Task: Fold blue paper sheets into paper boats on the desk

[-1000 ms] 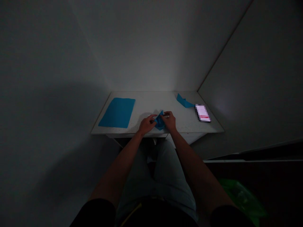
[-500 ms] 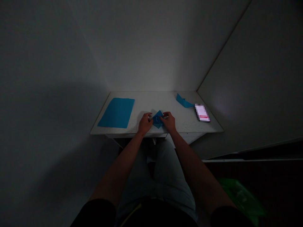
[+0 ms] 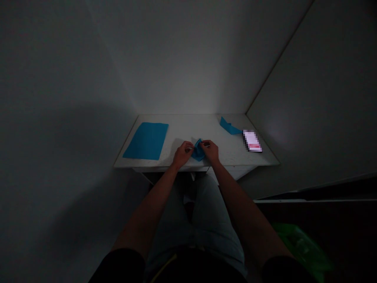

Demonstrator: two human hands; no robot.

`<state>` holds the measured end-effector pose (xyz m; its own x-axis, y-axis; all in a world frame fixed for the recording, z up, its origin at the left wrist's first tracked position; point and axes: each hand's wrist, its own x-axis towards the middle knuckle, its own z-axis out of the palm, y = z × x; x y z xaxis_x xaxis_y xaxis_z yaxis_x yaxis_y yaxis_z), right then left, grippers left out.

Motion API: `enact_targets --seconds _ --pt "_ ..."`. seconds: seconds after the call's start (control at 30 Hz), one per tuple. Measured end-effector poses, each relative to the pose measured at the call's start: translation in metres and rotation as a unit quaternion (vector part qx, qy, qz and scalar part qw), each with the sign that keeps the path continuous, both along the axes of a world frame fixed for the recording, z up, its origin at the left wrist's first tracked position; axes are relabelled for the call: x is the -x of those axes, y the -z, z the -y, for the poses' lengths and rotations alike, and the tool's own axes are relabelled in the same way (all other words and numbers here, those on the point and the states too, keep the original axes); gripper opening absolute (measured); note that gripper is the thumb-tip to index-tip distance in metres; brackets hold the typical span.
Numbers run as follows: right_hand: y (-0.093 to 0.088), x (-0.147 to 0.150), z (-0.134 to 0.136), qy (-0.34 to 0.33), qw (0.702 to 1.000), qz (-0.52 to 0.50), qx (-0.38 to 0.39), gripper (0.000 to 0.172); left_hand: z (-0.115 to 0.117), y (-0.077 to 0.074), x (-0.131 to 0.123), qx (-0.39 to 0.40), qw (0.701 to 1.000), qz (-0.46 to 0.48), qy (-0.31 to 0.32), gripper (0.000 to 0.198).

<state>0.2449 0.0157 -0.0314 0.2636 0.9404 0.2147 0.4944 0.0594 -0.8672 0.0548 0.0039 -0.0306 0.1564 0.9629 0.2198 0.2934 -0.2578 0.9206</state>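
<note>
A small piece of folded blue paper (image 3: 198,154) is between my hands near the front edge of the white table. My left hand (image 3: 183,152) pinches its left side with thumb and fingers. On the other side my right hand (image 3: 211,150) grips the upper right part of the same paper. Its top point rises between the fingertips, and its finer folds are too dark to make out.
Flat blue paper sheets (image 3: 146,140) lie at the left of the white table (image 3: 191,122). A folded blue paper boat (image 3: 229,126) rests at the back right, next to a lit phone (image 3: 252,140). Walls enclose the table. Something green (image 3: 303,245) lies low at the right.
The folded paper has gone from lying flatter to standing more bunched between my fingers. My left fingers have moved inward onto it, and my right fingers have shifted towards its top.
</note>
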Motion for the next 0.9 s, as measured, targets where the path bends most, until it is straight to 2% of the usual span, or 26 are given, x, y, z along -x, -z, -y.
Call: enact_targets --seconds 0.17,0.3,0.43,0.6,0.73,0.9 --pt "-0.004 -0.001 -0.005 0.002 1.000 0.017 0.025 0.028 -0.001 0.002 -0.001 -0.018 0.999 0.041 0.006 0.025" --pt "-0.003 -0.002 -0.001 -0.043 0.999 0.010 0.023 0.026 -0.001 0.002 -0.001 -0.032 0.999 0.037 -0.013 0.025" --pt "0.000 -0.004 0.005 -0.092 0.995 -0.023 0.010 0.025 -0.002 0.001 0.000 -0.067 0.997 0.005 -0.033 0.025" --pt "0.000 -0.004 0.006 -0.086 0.995 -0.048 -0.019 0.029 -0.002 -0.001 0.001 -0.085 0.995 -0.052 -0.003 0.027" --pt "0.001 -0.003 0.005 -0.059 0.998 -0.034 -0.013 0.036 -0.001 -0.001 -0.002 -0.072 0.996 -0.052 -0.001 0.033" --pt "0.005 -0.005 0.002 -0.054 0.998 -0.003 -0.027 0.035 -0.004 0.000 -0.001 -0.007 0.999 -0.030 0.008 0.045"
